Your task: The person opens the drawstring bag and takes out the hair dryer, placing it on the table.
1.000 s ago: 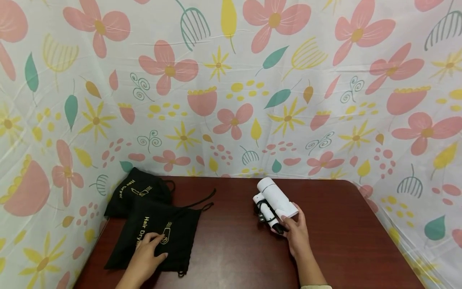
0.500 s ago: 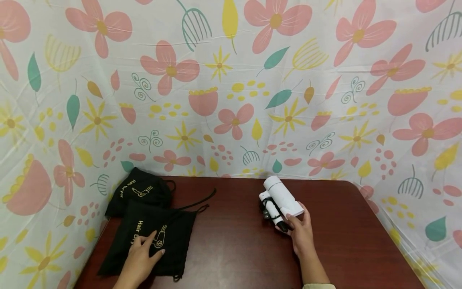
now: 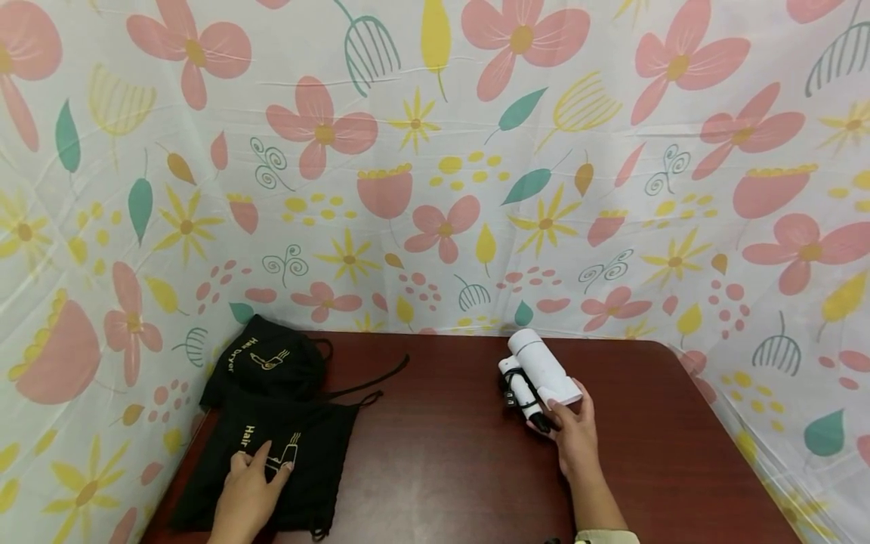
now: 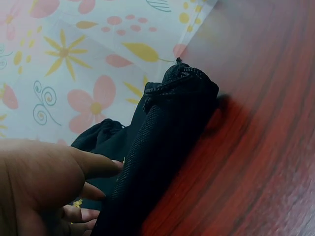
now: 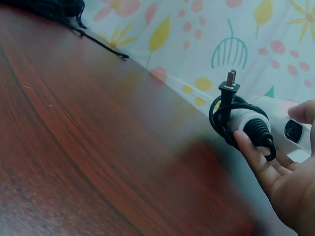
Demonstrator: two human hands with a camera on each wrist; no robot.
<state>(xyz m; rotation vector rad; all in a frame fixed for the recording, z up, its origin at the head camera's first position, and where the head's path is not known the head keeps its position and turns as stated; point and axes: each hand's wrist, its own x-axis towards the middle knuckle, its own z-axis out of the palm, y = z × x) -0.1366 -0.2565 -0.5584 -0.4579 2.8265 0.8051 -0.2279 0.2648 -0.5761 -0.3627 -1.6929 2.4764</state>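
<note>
My right hand (image 3: 578, 438) grips a white folding hair dryer (image 3: 544, 368) over the right half of the table. Its black cord (image 5: 229, 118) is wound round the folded handle, and the two-pin plug (image 5: 230, 81) sticks up in the right wrist view. My left hand (image 3: 248, 491) rests on the nearer black drawstring bag (image 3: 313, 461), thumb and fingers spread over its gold lettering and dryer picture. In the left wrist view the fingertips (image 4: 115, 166) touch the bag's face.
A second black bag (image 3: 272, 363) marked "Hair Dryer" lies behind the first at the back left, their edges overlapping. A loose drawstring (image 3: 381, 375) trails over the dark red wooden table (image 3: 435, 453). Floral cloth (image 3: 442, 189) hangs behind and along the sides.
My left hand has slid the nearer bag to the left and towards me. My right hand has moved a little to the right, still holding the hair dryer. The far bag stays put.
</note>
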